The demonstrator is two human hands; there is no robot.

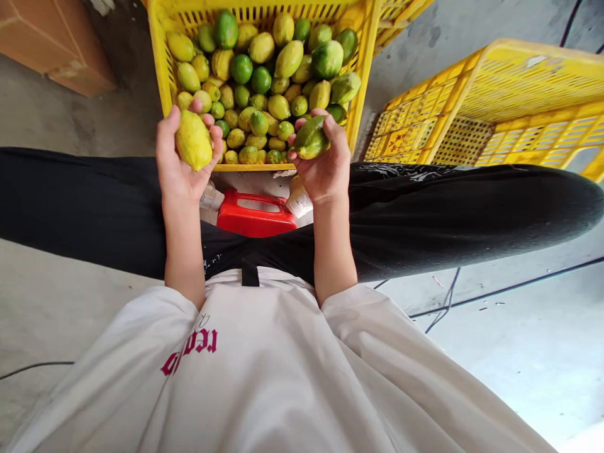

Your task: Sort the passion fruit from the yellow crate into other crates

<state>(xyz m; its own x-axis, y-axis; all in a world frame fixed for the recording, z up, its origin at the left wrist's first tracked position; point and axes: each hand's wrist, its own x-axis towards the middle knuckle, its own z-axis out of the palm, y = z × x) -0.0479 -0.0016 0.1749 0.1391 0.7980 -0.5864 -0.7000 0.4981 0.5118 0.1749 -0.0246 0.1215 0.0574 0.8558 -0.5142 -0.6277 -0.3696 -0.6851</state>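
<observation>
Starting at the left edge: brown cardboard box (51, 44) on the grey floor, upper corner, partly cut off by the frame. Below it, the black left trouser leg (85, 207) spreads outward; a thin dark cable (38, 364) lies lower down.

Left hand (183, 179): palm up, fingers curled, grip closed around one yellow fruit (193, 141), thumb on the outer side. Position: raised over the near left corner of a yellow crate (159, 56), as seen from above.

Crate, centre: slotted plastic walls, filled with loose fruit (261, 80) in mixed yellow and green. Larger pieces lie mostly toward the far side, smaller ones toward the near side. Between the legs, just nearer than the crate: red object (257, 220) with a handle-like opening, partly hidden. Centre foreground: white shirt (283, 352) with dark red lettering.

Right hand (329, 173): palm up, grip closed around one green fruit (311, 138), mottled, yellowish in patches. Position: over the near right corner of the crate. Hands well apart, roughly level.

Right side: black right trouser leg (472, 220); beyond it, second yellow crate (465, 88), its slotted inside visible. Dark cord (519, 284) crosses the floor nearer the camera.
</observation>
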